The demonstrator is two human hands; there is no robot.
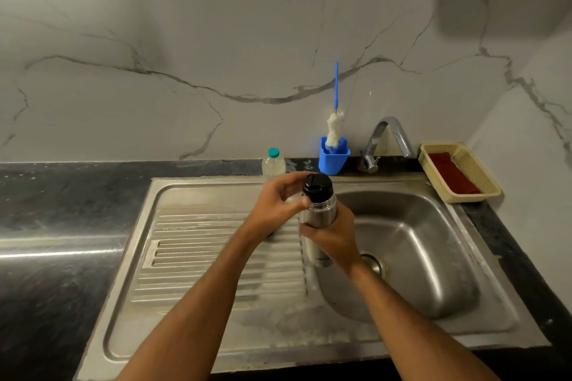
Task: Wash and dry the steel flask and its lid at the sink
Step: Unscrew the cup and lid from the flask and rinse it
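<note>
1. The flask [320, 213] stands near upright in the air over the sink's [433, 257] left rim, between draining board [216, 257] and basin, its long axis running bottom to top with the black lid [318, 185] still on at the upper end.
2. The right hand [332, 237] is wrapped round the flask's middle, fingers curled on the steel, the lid directly above that grip.
3. The left hand [278, 204] sits just left of the lid, fingers loosely curled and holding nothing, thumb tip close to the neck; whether it touches cannot be told.
4. That left hand is the nearer one to the lid, so unscrewing it looks like the next move, the right hand bracing the body against the twist.
5. Behind stand a small bottle [273, 163], a blue holder [333, 158] with a brush [335, 130], and the tap [387, 139], with no water seen running.
6. At right, a basket [492, 189] holds a red cloth [452, 173], likely for drying.
</note>
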